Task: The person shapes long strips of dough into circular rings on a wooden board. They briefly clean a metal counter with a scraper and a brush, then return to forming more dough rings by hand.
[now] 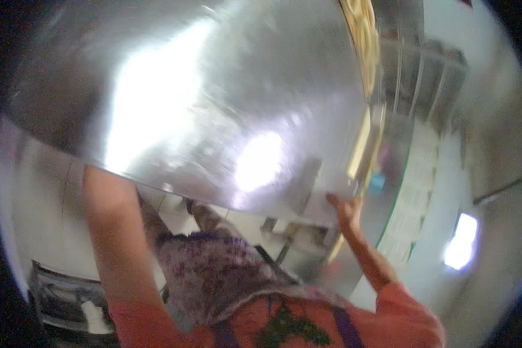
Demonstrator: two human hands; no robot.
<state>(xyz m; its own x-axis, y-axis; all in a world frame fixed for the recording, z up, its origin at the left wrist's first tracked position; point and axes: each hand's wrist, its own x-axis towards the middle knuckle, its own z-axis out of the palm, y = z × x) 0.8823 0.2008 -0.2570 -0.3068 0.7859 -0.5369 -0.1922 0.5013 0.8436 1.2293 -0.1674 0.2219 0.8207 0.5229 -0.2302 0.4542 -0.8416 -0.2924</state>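
"Firstly, where does the broad, reflective grey metal sheet [180, 98] lie relative to the hands?"

"On the far side of both arms. Its near edge runs obliquely, from farther away at the left to nearer at the right. Its far edge passes out of view; the long axis therefore cannot be determined."

"Which hand is closer to it?"

"The bare right hand [347, 211] is at the near right corner, its thumb directed left. The left hand is hidden: the bare left forearm [113, 214] disappears behind the near edge, well left of that corner."

"What is the state of each grip?"

"For the right, blur obscures the fingers; whether they clasp the corner or merely rest against it cannot be told. For the left, nothing can be told."

"Which relation governs handling?"

"In my judgement, the wide left–right separation of the arms, with most of the sheet extending to the far side; its balance would depend on both. Note also the straight, pale yellow strip [361, 142] along the right margin, beyond the right hand, and the looped yellow strands [362, 40] farther along that side."
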